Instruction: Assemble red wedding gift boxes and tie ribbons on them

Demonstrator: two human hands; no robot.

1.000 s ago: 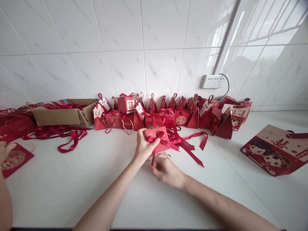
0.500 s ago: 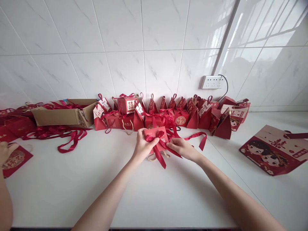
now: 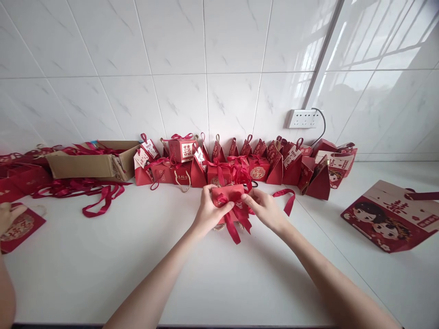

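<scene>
A small red gift box [image 3: 219, 214] with a gold rope handle is between my hands, over the white table. Dark red ribbon [image 3: 242, 211] is tied in a bow across it, and its tails hang down the near side. My left hand [image 3: 209, 211] grips the box from its left, thumb pressed on the bow. At the bow's right side my right hand [image 3: 264, 208] is closed, thumb and fingers pinching the ribbon. Part of the box and the pinched ribbon is hidden behind my fingers.
Several red gift boxes [image 3: 219, 173] line the tiled wall. An open cardboard box [image 3: 82, 167] holds ribbons, with loose ribbons [image 3: 103, 201] before it. At left, another person's hand [image 3: 10, 214] touches a red box [image 3: 25, 230]. A larger printed box [image 3: 387, 224] lies right; a power strip [image 3: 303, 119] is on the wall.
My right hand has moved from the lower ribbon tail up to the bow's right side. The box has shifted slightly right and tilted, with my left hand still gripping it.
</scene>
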